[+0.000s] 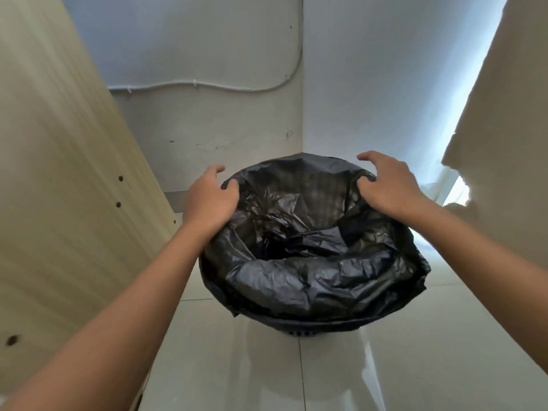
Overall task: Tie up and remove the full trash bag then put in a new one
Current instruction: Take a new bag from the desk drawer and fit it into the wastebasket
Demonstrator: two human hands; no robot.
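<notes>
While I lean over the bin (298, 332), both my arms reach out to its far rim, one on each side. My left hand (212, 200) sits on the left side of the rim, its fingers curled and pinched on the edge of the black trash bag (314, 256). My right hand (385, 185) is on the right side of the rim, thumb and curled fingers gripping the bag's edge there, with the forefinger lifted clear above it. The bag lines the bin with its mouth open, its top folded out over the rim on the near side, and its crumpled plastic sags loosely inside; I cannot tell what lies beneath the folds. Only a small strip of the bin's perforated wall shows under the bag's overhang on the near side. The bin stands on a pale tiled floor (415, 366) in the corner of white walls (207, 54), with a light wooden panel (59, 173) rising on the left and a pale curtain (510, 143) hanging on the right.
</notes>
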